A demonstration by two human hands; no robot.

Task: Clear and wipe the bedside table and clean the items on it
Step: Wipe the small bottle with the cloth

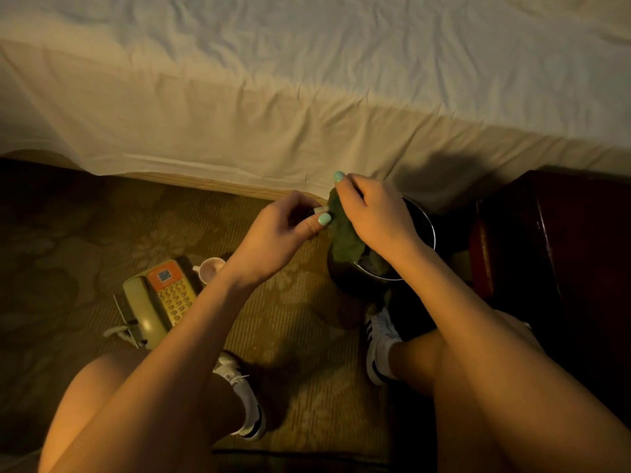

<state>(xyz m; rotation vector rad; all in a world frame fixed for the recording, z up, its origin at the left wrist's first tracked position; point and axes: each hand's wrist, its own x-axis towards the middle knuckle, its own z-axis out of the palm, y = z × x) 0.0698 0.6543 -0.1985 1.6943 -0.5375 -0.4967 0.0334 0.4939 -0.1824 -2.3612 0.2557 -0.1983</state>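
Bedside counter [563, 254], a dark red block at the right edge of the view, is seen only in part; its top is not shown, so how far the wiping has got cannot be told. The upper half is filled by a white bed sheet [307, 97], and patterned carpet [85, 233] is spread below it. A black bin [345, 281] with a metal rim is stood on the carpet just beside the counter, under the right hand [375, 216]. A beige telephone [160, 298] with an orange panel is laid on the carpet to the left, well apart from both hands, with a small cup [210, 269] just beside its far end. A green cloth [345, 233] is gripped in the curled fingers of the right hand and hangs over the bin's mouth. A small pale item [320, 209], whose kind cannot be told, is pinched in the fingertips of the left hand [276, 237] and held against the cloth's upper edge, so the hands are brought close together, each clamped on its own thing. The step in hand is judged to be the cleaning of one item from the counter. Next, the item would probably need to be turned within the cloth and then set down near the telephone; a firm pinch is called for, since a slip would drop it into the bin.
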